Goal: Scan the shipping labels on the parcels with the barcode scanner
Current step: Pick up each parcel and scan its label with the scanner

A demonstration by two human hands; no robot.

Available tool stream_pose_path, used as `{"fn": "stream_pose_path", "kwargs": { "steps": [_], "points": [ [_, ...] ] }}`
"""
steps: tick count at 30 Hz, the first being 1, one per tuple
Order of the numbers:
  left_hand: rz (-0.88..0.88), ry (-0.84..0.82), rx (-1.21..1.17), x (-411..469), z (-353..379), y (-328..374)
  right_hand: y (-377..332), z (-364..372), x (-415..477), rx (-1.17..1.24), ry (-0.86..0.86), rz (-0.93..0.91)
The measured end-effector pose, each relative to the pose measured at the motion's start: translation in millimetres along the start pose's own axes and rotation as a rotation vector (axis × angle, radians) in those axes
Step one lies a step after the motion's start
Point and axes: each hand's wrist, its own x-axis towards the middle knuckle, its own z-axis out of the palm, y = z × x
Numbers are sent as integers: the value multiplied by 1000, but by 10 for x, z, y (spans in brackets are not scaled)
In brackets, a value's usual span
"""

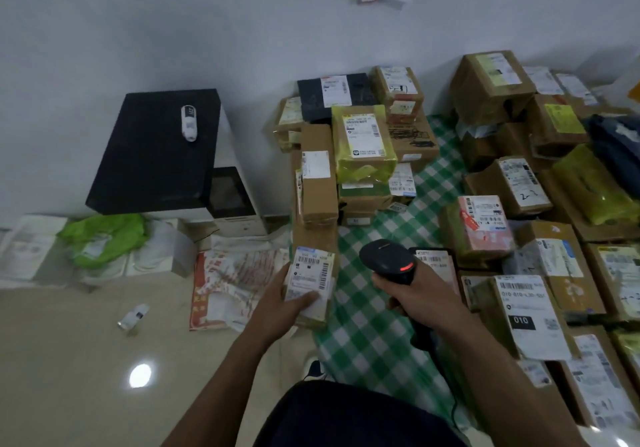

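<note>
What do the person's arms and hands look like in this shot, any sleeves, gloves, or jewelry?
Both forearms are bare, with no sleeve in view on either. The left hand and right hand wear no gloves, and no watch, ring or bracelet shows, though the picture is dim and slightly blurred. Dark clothing fills the lower edge of the view between the arms.

two bare forearms with no sleeves, dark navy shorts [346, 415], dark shoe with white trim [314, 370]

A pale wall [138, 23] meets a glossy beige tiled floor [69, 360] showing a lamp's bright reflection [140, 375]; a green checked cloth [374, 325] covers part.
</note>
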Motion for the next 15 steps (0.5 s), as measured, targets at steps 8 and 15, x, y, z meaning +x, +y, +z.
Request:
{"fn": "stream_pose_path", "kwargs": {
  "steps": [8,15],
  "points": [
    [98,-21,-258,-146,-47,135,12,64,-37,73,40,-33],
    [173,-39,-126,-74,505,493,-42,-63,-145,127,229,-94]
  ]
}}
